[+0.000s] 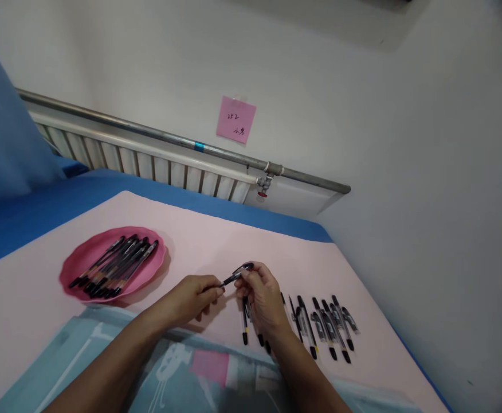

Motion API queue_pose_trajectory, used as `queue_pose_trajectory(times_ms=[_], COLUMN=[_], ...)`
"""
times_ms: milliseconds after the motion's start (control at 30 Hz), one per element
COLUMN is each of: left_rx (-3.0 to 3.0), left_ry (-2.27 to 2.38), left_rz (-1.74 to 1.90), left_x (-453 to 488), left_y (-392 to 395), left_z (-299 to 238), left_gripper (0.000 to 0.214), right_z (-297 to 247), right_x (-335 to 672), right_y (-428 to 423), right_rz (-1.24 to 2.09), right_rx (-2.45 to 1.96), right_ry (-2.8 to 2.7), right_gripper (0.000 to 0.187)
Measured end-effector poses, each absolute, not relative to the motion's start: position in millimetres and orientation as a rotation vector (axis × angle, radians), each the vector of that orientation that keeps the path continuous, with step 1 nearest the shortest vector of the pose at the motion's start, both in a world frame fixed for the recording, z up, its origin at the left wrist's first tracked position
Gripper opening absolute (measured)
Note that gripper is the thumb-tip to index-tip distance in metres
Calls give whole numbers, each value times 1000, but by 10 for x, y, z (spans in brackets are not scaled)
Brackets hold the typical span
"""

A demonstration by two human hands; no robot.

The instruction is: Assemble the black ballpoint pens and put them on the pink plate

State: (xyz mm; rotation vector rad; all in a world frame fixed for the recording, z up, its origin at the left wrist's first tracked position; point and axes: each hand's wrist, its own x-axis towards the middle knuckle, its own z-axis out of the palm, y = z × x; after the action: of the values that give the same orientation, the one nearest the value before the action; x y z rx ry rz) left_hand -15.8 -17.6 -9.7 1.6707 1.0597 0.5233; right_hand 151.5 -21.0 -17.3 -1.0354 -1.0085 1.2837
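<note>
Here, the left hand (200, 295) and right hand (261, 289) grip one pen (235, 275), while a pink note (236, 120) reads "252".

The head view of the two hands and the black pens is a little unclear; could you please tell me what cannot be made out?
In the head view:
- Part of the slim black-and-clear pen: hidden by the left hand.
- Some black pens on the pink tabletop: partly behind the right hand.
- Pen count in the pink oval dish: overlap and blur.
- The blue hanging cloth: cut off by the left edge.
</note>
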Motion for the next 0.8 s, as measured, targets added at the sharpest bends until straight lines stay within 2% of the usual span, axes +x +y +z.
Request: queue_pose_trajectory(times_ms=[167,800], left_rx=[1828,1873], left_ry=[1083,1201], left_rz=[629,725], left_x=[-122,-13], left_y=[-200,-250], left_z=[-47,-9], left_gripper=[26,24], right_z=[-180,-129], right_x=[1503,1348], right_y=[-236,-290], right_rz=[1377,1362], right_rx=[-1062,-1115], right_ry=[-1080,-1029], right_gripper=[16,15])
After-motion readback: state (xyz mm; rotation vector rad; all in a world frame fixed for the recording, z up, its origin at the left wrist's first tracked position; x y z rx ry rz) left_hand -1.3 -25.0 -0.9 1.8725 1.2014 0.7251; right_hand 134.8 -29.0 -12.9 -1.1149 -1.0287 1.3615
